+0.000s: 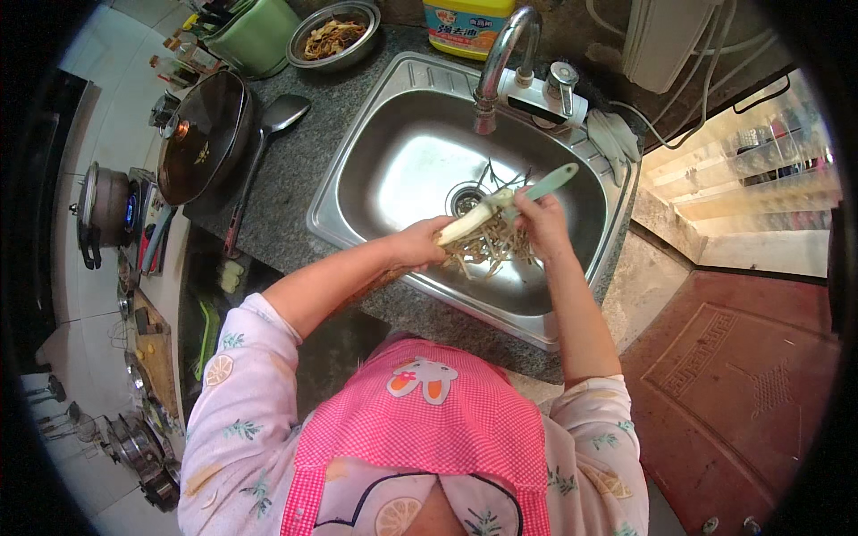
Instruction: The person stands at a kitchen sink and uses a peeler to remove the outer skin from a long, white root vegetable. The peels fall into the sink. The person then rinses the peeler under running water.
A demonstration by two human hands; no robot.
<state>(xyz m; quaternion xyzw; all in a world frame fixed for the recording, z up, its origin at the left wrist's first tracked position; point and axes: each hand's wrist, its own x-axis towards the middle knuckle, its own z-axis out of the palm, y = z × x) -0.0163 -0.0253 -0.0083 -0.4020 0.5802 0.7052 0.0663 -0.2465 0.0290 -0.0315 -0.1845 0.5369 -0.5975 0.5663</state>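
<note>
Over the stainless steel sink [385, 117], my left hand [423, 242] grips a long plant stalk or root [465, 225], pale where its skin is off. Its brown, unpeeled length [365, 289] runs back beneath my left forearm. A tangle of thin rootlets [493, 249] hangs below the pale part. My right hand [544, 224] is closed around a peeler-like tool with a light green handle [553, 181], its working end against the stalk's far end and mostly hidden. Dark thin strips [496, 175] lie by the drain [467, 195].
A chrome faucet [516, 40] arches over the sink's back edge, with a cloth or glove [613, 144] to its right. On the granite counter [295, 167] are a spatula [258, 147], a lidded pan [204, 144] and a metal bowl of scraps [335, 63]. A yellow jug [466, 30] stands behind.
</note>
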